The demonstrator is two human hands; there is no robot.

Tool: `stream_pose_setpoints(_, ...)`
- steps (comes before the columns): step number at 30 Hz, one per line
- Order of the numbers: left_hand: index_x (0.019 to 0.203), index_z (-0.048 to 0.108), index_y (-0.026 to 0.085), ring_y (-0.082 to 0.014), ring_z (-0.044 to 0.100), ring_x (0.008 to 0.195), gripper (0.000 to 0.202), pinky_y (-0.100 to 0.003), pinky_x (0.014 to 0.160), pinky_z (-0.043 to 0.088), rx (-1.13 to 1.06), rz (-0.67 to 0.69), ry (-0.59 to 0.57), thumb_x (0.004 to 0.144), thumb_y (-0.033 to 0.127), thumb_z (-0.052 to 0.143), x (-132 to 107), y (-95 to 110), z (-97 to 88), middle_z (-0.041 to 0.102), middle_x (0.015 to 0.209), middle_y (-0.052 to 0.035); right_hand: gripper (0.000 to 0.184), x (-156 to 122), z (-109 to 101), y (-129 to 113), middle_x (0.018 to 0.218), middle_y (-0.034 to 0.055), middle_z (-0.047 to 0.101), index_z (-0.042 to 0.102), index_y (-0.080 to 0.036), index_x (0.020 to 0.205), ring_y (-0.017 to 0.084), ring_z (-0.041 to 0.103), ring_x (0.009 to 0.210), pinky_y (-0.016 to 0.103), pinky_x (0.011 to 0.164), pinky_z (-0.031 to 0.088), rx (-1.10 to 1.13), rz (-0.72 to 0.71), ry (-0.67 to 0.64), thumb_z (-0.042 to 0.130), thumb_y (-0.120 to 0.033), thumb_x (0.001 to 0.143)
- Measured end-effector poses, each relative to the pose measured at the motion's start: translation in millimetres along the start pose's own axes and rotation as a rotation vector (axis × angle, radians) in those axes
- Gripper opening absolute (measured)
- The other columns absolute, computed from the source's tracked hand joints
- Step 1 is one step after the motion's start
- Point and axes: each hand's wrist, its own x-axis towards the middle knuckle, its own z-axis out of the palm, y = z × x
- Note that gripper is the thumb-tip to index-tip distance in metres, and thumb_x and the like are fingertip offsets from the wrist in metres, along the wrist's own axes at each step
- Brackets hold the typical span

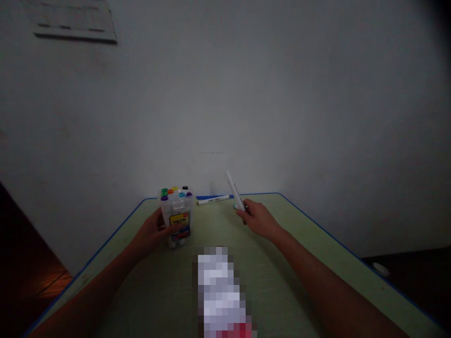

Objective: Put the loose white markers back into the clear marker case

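Note:
My left hand (154, 233) is wrapped round a clear box of markers (177, 217) standing upright on the pale green table (299, 253). Coloured caps show at the top of the box and a yellow label faces me. My right hand (256, 217) pinches a white marker (235, 191) by its lower end, tilted up and to the left above the table. Another white marker (213, 199) lies flat near the table's far edge, between the box and my right hand.
The table has a blue rim and stands against a plain grey wall. A blurred white and red patch (221, 295) lies at the table's near middle. A pale panel (73, 21) hangs on the wall at the upper left.

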Motion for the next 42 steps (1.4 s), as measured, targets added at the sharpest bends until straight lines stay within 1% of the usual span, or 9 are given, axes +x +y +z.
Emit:
stream_pose_setpoints(4, 0.105, 0.055, 0.019, -0.0278, 0.066, 0.097, 0.055, -0.045, 0.087, 0.053, -0.007, -0.004, -0.002, 0.061, 0.045, 0.075, 0.0, -0.1, 0.2, 0.069, 0.107, -0.0070, 0.016, 0.7, 0.8, 1.3, 0.064, 0.0026, 0.061, 0.053, -0.018, 0.078, 0.014, 0.053, 0.059, 0.024, 0.055, 0.029, -0.052, 0.010, -0.003, 0.049, -0.032, 0.085)
stream_pose_setpoints(9, 0.103, 0.056, 0.017, -0.0282, 0.066, 0.096, 0.056, -0.045, 0.087, 0.053, -0.006, -0.007, 0.009, 0.058, 0.046, 0.076, 0.9, -1.9, -0.6, 0.069, 0.106, -0.0078, 0.020, 1.9, 0.0, 1.5, 0.070, 0.0042, 0.062, 0.057, -0.017, 0.080, 0.015, 0.052, 0.062, 0.024, 0.055, 0.027, -0.142, 0.010, 0.038, 0.047, -0.034, 0.086)
stream_pose_setpoints(16, 0.107, 0.055, 0.019, -0.0276, 0.066, 0.097, 0.058, -0.045, 0.087, 0.052, -0.026, -0.008, 0.005, 0.059, 0.045, 0.076, 1.1, -3.9, -0.5, 0.069, 0.106, -0.0066, 0.029, 2.4, -4.4, 2.1, 0.070, 0.0065, 0.064, 0.063, -0.017, 0.078, 0.017, 0.054, 0.064, 0.026, 0.057, 0.030, -0.145, 0.011, 0.164, 0.042, -0.035, 0.088)
stream_pose_setpoints(22, 0.105, 0.056, 0.019, -0.0264, 0.065, 0.097, 0.055, -0.042, 0.087, 0.053, 0.001, 0.002, 0.002, 0.060, 0.044, 0.075, 0.7, -2.1, -0.3, 0.069, 0.107, -0.0060, 0.026, 2.2, -3.9, 3.4, 0.095, 0.0088, 0.069, 0.066, -0.018, 0.096, 0.020, 0.060, 0.084, 0.029, 0.072, 0.039, -0.019, -0.050, 0.313, 0.043, -0.027, 0.085)
stream_pose_setpoints(25, 0.103, 0.056, 0.019, -0.0266, 0.066, 0.095, 0.056, -0.042, 0.086, 0.053, -0.014, -0.019, 0.016, 0.058, 0.045, 0.076, -0.1, 0.7, 0.8, 0.069, 0.105, -0.0064, 0.026, 1.8, -4.2, 2.3, 0.081, 0.0077, 0.068, 0.064, -0.017, 0.095, 0.019, 0.058, 0.070, 0.027, 0.064, 0.037, 0.014, -0.041, 0.347, 0.044, -0.029, 0.084)
stream_pose_setpoints(29, 0.104, 0.056, 0.018, -0.0282, 0.066, 0.096, 0.058, -0.045, 0.086, 0.053, -0.010, -0.019, 0.022, 0.057, 0.046, 0.076, -0.8, 3.1, 1.8, 0.069, 0.105, -0.0075, 0.024, 0.2, -6.6, -0.8, 0.063, 0.0033, 0.059, 0.061, -0.016, 0.090, 0.015, 0.047, 0.053, 0.026, 0.054, 0.030, 0.067, -0.034, 0.388, 0.044, -0.032, 0.082)
stream_pose_setpoints(32, 0.106, 0.055, 0.018, -0.0285, 0.065, 0.098, 0.057, -0.047, 0.088, 0.051, -0.005, -0.009, 0.008, 0.059, 0.045, 0.075, -0.5, 1.2, 1.2, 0.069, 0.107, -0.0078, 0.022, -1.5, -8.2, -3.1, 0.058, 0.0007, 0.054, 0.059, -0.017, 0.088, 0.014, 0.044, 0.051, 0.025, 0.053, 0.028, 0.099, -0.045, 0.428, 0.045, -0.033, 0.082)
stream_pose_setpoints(36, 0.105, 0.055, 0.019, -0.0277, 0.065, 0.098, 0.054, -0.045, 0.089, 0.051, 0.005, 0.000, 0.001, 0.061, 0.044, 0.075, 0.8, -2.7, -0.1, 0.069, 0.108, -0.0069, 0.021, -2.4, -8.9, -4.3, 0.056, -0.0008, 0.050, 0.057, -0.017, 0.087, 0.013, 0.042, 0.050, 0.025, 0.053, 0.028, 0.113, -0.054, 0.449, 0.046, -0.034, 0.080)
stream_pose_setpoints(42, 0.103, 0.057, 0.019, -0.0277, 0.066, 0.095, 0.054, -0.044, 0.086, 0.053, -0.007, 0.007, 0.016, 0.059, 0.043, 0.076, 2.5, -4.7, -0.6, 0.070, 0.105, -0.0066, 0.021, -1.0, -6.8, -0.5, 0.053, -0.0031, 0.046, 0.057, -0.018, 0.087, 0.013, 0.041, 0.049, 0.025, 0.052, 0.027, 0.135, -0.061, 0.455, 0.047, -0.034, 0.080)
